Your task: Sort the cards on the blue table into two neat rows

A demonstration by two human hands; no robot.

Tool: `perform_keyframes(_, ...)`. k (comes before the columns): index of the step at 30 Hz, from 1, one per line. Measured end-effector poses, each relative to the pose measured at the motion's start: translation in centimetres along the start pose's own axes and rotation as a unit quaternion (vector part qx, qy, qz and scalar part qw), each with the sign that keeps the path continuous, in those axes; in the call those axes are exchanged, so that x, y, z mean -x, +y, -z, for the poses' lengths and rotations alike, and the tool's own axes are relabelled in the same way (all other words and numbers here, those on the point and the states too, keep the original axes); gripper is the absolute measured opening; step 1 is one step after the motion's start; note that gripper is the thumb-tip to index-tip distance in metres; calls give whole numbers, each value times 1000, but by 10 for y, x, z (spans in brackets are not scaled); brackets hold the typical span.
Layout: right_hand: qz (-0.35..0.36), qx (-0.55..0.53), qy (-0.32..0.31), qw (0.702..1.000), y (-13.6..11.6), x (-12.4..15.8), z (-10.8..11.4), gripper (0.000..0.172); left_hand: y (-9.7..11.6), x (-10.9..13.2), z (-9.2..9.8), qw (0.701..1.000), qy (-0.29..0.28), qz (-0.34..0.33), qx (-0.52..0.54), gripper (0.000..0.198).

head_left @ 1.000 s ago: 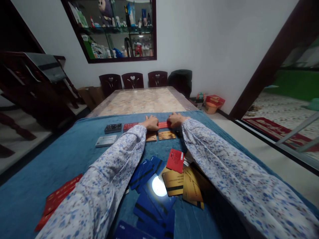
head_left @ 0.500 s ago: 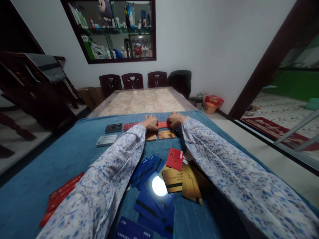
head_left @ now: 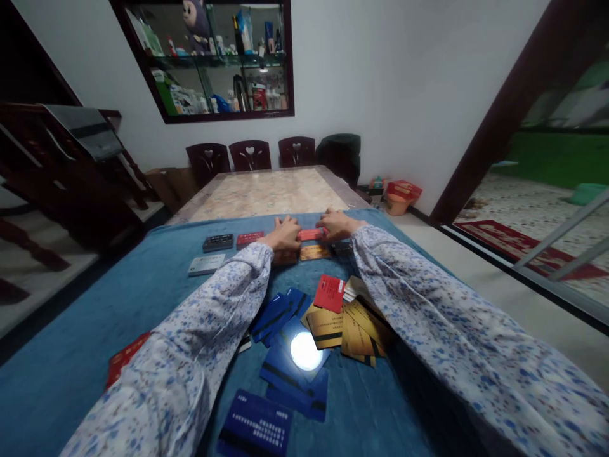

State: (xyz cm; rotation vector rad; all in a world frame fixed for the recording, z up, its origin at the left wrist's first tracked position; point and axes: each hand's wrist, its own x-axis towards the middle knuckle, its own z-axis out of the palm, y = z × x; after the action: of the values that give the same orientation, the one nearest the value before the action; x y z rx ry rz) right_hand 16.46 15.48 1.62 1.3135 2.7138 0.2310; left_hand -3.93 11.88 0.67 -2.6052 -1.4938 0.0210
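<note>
My left hand point(head_left: 286, 234) and my right hand point(head_left: 335, 226) are at opposite ends of a red card stack point(head_left: 310, 235) in the far row. Their curled fingers press on its left and right edges. Just nearer lies a gold card stack point(head_left: 314, 252), with a brownish stack point(head_left: 286, 257) partly hidden below my left hand. A black stack point(head_left: 341, 248) shows under my right wrist. Left of my left hand are another red stack point(head_left: 250, 240), a black stack point(head_left: 218, 242) and a white stack point(head_left: 206, 264).
Between my forearms spread loose blue cards point(head_left: 297, 387), gold cards point(head_left: 328, 327) and one red card point(head_left: 329, 292). A bright round glare falls on the blue ones. More red cards point(head_left: 124, 359) lie beside my left sleeve. A blue cloth point(head_left: 157, 279) covers the table's near part; chairs point(head_left: 250, 155) stand beyond.
The view has shifted slightly. Both hands stay at the red stack; my right hand's fingers sit a little higher, and more of the black stack beneath that wrist shows.
</note>
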Motion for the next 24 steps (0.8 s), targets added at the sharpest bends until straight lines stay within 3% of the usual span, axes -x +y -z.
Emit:
perform_keyframes(8, 24, -3, 16, 1000, -13, 25, 9, 51, 21, 26, 8, 999, 15, -25, 13, 38)
perform_keyframes(24, 28, -12, 39, 999, -40, 91, 13, 41, 61, 71, 19, 998, 23, -58, 19, 35)
